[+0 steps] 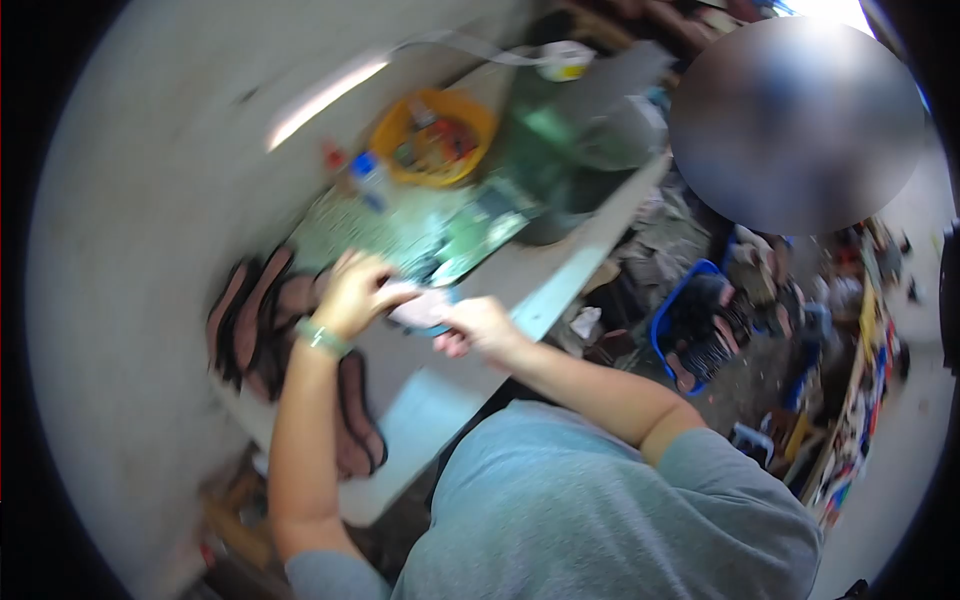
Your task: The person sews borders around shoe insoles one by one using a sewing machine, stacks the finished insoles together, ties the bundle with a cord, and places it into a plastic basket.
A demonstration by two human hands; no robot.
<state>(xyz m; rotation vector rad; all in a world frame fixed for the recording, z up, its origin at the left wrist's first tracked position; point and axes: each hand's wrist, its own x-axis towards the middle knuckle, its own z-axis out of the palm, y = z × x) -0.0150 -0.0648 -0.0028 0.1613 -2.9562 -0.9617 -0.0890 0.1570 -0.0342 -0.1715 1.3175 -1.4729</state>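
Note:
A pale pink, flat insole-like piece is held above the table between my two hands. My left hand, with a band on its wrist, has its thumb and fingers closed on the piece's left end. At the right end, my right hand grips it with curled fingers. Motion blur hides the piece's finer detail. Just left of my left hand lie several pinkish shoe soles with dark edges; another sole rests nearer to me, beside my left forearm.
On the white table stand a yellow basin of small items and a blue-capped bottle. A green sheet lies beyond my hands. Right of the table, a blue-rimmed crate holds more soles amid floor clutter. A wall runs along the left.

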